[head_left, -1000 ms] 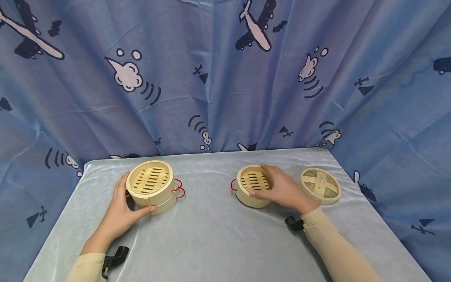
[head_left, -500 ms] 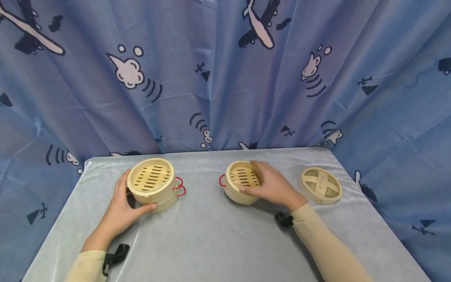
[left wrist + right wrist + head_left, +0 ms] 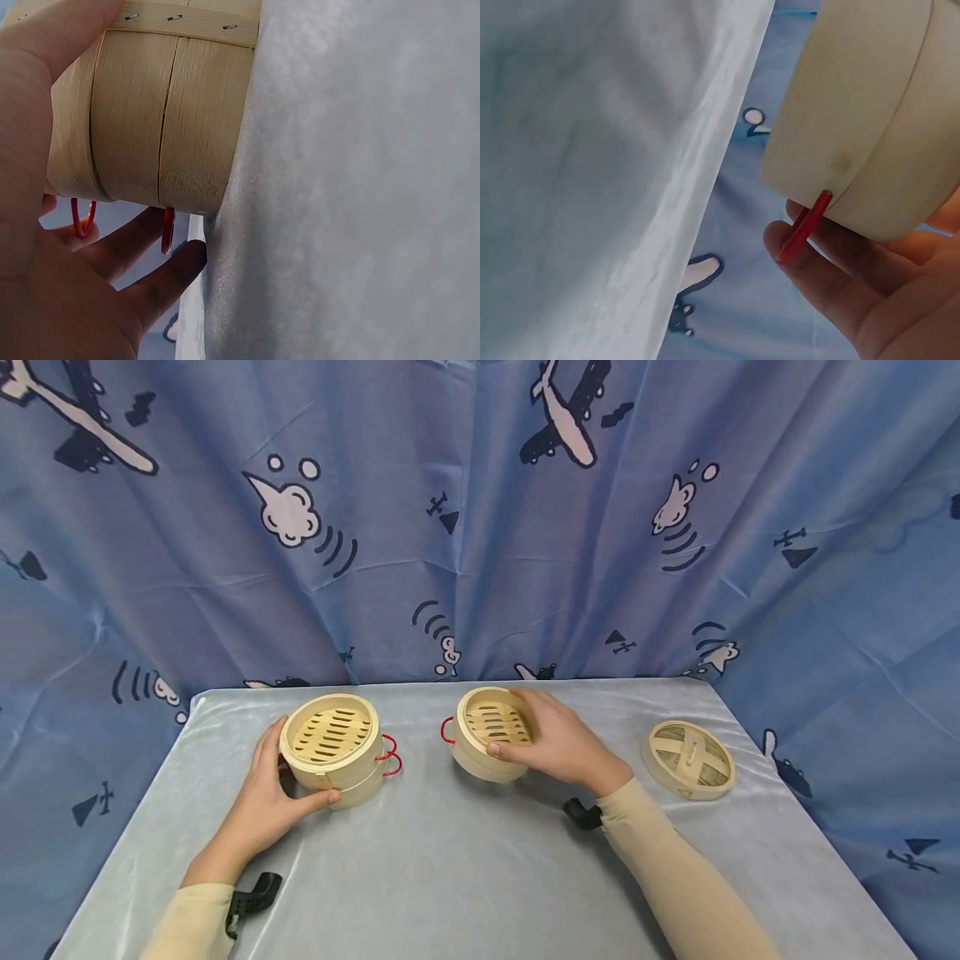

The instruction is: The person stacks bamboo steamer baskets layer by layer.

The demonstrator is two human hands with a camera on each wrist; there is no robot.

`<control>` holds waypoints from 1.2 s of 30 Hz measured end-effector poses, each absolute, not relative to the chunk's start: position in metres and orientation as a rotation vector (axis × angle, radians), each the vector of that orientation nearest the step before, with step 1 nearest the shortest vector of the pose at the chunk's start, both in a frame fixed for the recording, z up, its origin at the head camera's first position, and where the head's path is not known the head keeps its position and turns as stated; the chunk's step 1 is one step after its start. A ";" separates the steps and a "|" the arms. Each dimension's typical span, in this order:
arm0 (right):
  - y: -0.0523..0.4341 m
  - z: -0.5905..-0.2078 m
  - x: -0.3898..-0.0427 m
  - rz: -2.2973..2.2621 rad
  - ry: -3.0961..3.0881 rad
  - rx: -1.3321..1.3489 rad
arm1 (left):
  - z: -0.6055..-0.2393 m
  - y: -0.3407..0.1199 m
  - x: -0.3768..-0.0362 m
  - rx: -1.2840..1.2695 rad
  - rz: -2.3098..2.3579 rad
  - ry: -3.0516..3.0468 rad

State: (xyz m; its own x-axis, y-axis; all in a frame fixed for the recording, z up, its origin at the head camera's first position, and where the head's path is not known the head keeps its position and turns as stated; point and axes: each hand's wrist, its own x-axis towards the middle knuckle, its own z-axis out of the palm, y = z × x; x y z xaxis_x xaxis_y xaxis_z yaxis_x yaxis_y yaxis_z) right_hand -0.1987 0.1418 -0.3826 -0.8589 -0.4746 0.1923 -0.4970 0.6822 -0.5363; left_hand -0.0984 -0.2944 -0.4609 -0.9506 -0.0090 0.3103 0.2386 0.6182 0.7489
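Observation:
On the left of the head view stands a stack of two bamboo steamer baskets (image 3: 358, 777) with slatted bottoms and red handles. My left hand (image 3: 257, 810) grips the stack, thumb on the near side and fingers round the far left side. Another bamboo steamer basket (image 3: 483, 760), with red handles, is in my right hand (image 3: 561, 745); the thumb presses its near wall and the fingers reach behind. In the right wrist view, this basket (image 3: 855, 105) hangs tilted over the table edge line, a fingertip by its red handle (image 3: 804, 227).
A round bamboo steamer lid (image 3: 692, 762) with crossed strips lies at the right of the pale cloth-covered table (image 3: 435, 877). Behind the table hangs a blue curtain (image 3: 390, 635) with airplane prints. Each wrist carries a black camera mount (image 3: 255, 897).
My right hand has lifted the single basket and carried it left, closer to the stack. The left hand still holds the stack in place; the view has shifted slightly.

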 end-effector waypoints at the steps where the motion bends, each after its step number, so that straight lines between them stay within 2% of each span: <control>1: 0.139 -0.381 -0.199 0.927 -2.843 0.830 | -0.461 -0.294 -0.099 -0.189 -1.246 -2.557; 25: 0.067 -0.348 -0.205 0.843 -2.777 1.035 | -0.459 -0.298 -0.105 -0.205 -1.241 -2.557; 36: 0.045 -0.347 -0.205 0.821 -2.806 1.093 | -0.460 -0.298 -0.103 -0.209 -1.255 -2.562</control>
State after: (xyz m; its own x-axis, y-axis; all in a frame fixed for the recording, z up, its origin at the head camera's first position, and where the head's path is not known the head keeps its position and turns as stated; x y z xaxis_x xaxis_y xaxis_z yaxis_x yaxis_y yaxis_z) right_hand -0.2050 0.0448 -0.3474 -0.7545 -0.6241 0.2028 -0.6350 0.6163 -0.4659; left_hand -0.1026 -0.2978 -0.4598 -0.9503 0.0067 0.3113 0.2500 0.6122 0.7501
